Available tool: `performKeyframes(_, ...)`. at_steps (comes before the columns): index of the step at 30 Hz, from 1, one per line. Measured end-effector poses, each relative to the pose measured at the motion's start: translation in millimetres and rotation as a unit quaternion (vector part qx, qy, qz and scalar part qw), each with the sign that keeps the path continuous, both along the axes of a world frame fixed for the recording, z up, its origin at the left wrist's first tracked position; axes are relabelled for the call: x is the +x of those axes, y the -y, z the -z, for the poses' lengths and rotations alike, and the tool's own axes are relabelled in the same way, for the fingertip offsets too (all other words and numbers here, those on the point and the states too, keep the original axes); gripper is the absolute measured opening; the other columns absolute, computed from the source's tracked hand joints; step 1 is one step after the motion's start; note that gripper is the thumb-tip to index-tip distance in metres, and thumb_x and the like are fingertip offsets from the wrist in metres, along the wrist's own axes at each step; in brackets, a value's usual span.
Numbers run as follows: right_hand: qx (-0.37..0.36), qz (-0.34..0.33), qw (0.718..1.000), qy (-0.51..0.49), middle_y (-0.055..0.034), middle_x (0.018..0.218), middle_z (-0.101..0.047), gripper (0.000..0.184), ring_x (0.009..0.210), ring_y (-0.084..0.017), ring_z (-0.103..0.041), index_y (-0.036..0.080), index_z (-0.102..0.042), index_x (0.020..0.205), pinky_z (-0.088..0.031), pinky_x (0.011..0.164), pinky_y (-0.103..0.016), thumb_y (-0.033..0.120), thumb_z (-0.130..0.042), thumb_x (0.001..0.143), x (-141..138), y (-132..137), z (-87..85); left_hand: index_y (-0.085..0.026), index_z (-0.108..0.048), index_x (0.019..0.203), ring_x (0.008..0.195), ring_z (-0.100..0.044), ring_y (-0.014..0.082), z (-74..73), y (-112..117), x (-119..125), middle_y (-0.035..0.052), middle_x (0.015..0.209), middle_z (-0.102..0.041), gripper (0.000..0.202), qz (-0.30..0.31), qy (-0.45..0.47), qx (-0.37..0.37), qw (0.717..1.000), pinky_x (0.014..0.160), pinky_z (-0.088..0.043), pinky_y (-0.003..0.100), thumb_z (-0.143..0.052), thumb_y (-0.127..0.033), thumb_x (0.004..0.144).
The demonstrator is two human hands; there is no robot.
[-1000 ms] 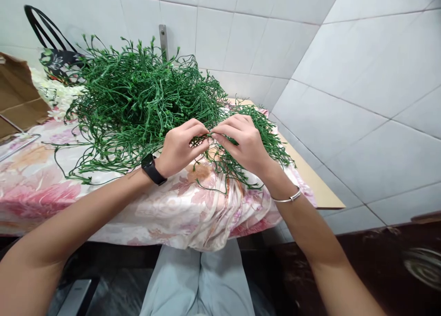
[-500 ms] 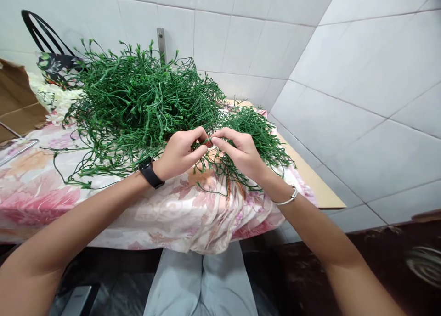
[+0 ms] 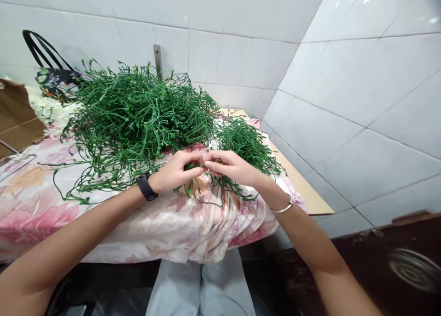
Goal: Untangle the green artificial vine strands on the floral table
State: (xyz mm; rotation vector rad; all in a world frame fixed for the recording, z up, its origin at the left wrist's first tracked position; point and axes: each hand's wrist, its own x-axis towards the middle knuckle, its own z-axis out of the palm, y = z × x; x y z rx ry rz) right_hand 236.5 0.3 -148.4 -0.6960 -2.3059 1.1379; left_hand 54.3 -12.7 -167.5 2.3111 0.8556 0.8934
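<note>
My left hand (image 3: 177, 171) and my right hand (image 3: 234, 168) meet fingertip to fingertip above the front of the table. Both are closed in a pinch on a thin green artificial stem (image 3: 189, 187); its branched end hangs below my left fingers, and the part between the fingertips is mostly hidden. Behind my left hand rises a large heap of green plastic stems (image 3: 138, 114). A smaller pile of the same stems (image 3: 243, 139) lies just beyond my right hand.
A floral cloth (image 3: 138, 228) covers the table, bunched at the front. White artificial flowers (image 3: 57, 114), a brown cardboard box (image 3: 15, 116) and a black patterned bag (image 3: 58, 81) stand at the left. Tiled walls (image 3: 237, 59) close off the back and right. A bare board edge (image 3: 303, 192) shows at right.
The view has tilted up and turned slightly right, so everything sits lower in the picture. Both hands stay together, and my right hand's fingers lie flatter against the left fingertips.
</note>
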Motion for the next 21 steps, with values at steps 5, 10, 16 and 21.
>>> performKeyframes(5, 0.039, 0.004, 0.998, 0.043, 0.0032, 0.065, -0.04, 0.02, 0.06, -0.006, -0.036, 0.012, -0.048, 0.072, -0.03, 0.057, -0.019, 0.024, -0.039, 0.086, 2, -1, -1.2, -0.012, -0.052, 0.07, 0.059, -0.037, 0.0077, 1.0, -1, 1, -0.003, 0.062, -0.043, 0.032, 0.004, -0.042, -0.025, 0.999, 0.056, -0.028, 0.021, -0.038, -0.037, 0.085)
performKeyframes(10, 0.108, 0.015, 0.993, 0.054, 0.0023, 0.067, -0.043, 0.024, 0.062, -0.007, -0.039, 0.014, -0.048, 0.075, -0.033, 0.059, -0.02, 0.031, -0.036, 0.088, 3, -3, 2.3, -0.013, -0.056, 0.077, 0.057, -0.038, 0.0072, -5.9, -1, -6, -0.0029, 0.062, -0.044, 0.032, 0.009, -0.051, -0.031, 0.998, 0.054, -0.029, 0.019, -0.037, -0.037, 0.086)
performKeyframes(16, 0.218, 0.005, 0.974, 0.068, -0.0013, 0.076, -0.054, 0.026, 0.067, -0.007, -0.046, 0.013, -0.052, 0.088, -0.034, 0.063, -0.019, 0.03, -0.033, 0.09, 2, 0, 3.4, -0.014, -0.061, 0.082, 0.055, -0.039, 0.0071, -13.8, -2, -17, -0.0024, 0.06, -0.048, 0.03, 0.019, -0.048, -0.036, 0.998, 0.051, -0.03, 0.018, -0.043, -0.038, 0.083)
performKeyframes(21, 0.322, 0.036, 0.933, 0.158, 0.0054, 0.053, -0.036, 0.027, 0.049, -0.005, -0.032, 0.015, -0.051, 0.073, -0.023, 0.051, -0.019, 0.029, -0.034, 0.089, 4, -2, 8.5, -0.013, -0.061, 0.08, 0.055, -0.042, 0.0072, -5.4, -5, -14, -0.0016, 0.064, -0.054, 0.031, 0.008, -0.11, -0.018, 0.994, 0.051, -0.031, 0.018, -0.041, -0.037, 0.084)
